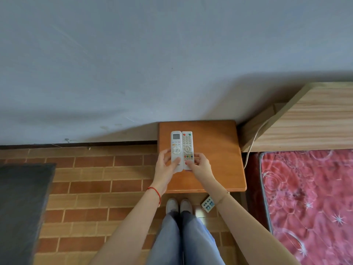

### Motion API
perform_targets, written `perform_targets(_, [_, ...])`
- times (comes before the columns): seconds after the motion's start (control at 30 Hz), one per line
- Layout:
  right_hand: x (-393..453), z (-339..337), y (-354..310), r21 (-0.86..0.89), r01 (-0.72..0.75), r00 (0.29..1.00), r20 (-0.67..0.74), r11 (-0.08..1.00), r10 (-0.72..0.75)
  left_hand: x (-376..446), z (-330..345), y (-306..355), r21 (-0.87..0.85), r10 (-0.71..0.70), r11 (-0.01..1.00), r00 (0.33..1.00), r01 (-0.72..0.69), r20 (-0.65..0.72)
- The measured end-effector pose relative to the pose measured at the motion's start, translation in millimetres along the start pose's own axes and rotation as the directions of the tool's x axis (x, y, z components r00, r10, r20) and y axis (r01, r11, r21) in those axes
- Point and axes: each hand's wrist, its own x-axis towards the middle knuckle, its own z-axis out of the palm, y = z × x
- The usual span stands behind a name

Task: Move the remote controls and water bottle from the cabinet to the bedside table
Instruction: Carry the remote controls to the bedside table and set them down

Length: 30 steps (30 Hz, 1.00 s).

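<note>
Two white remote controls lie side by side, touching, over the left part of the brown wooden bedside table. The left remote has a small screen at its top; my left hand grips its lower end, thumb on its face. The right remote has many small buttons with red and green ones at the top; my right hand holds its lower end. Whether the remotes rest on the tabletop or hover just above it I cannot tell. No water bottle is in view.
A bed with a red patterned cover and a light wooden headboard stands right of the table. A white cable hangs between them. A power strip lies on the brick-pattern floor. A dark surface is at the left.
</note>
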Motion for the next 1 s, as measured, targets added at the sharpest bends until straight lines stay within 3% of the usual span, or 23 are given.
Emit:
perform_targets(0.4, [137.3,47.3,105.4,-0.102,-0.114,0.993,-0.029,0.988,0.111,134.8,-0.2,-122.9,0.018,-0.141,0.989,0.984,0.144,-0.107])
perform_targets(0.77, [167.5,56.4,131.8,-0.153,-0.099,0.993,-0.085,0.983,0.087,165.1,12.4,-158.2,0.164,-0.047,0.983,0.972,0.086,-0.230])
perform_targets(1.0, [168.7,60.0,140.4,-0.259,-0.003,0.993,-0.114,0.966,-0.028,166.7,9.1,-162.9,0.392,0.079,0.919,0.955,0.042,-0.287])
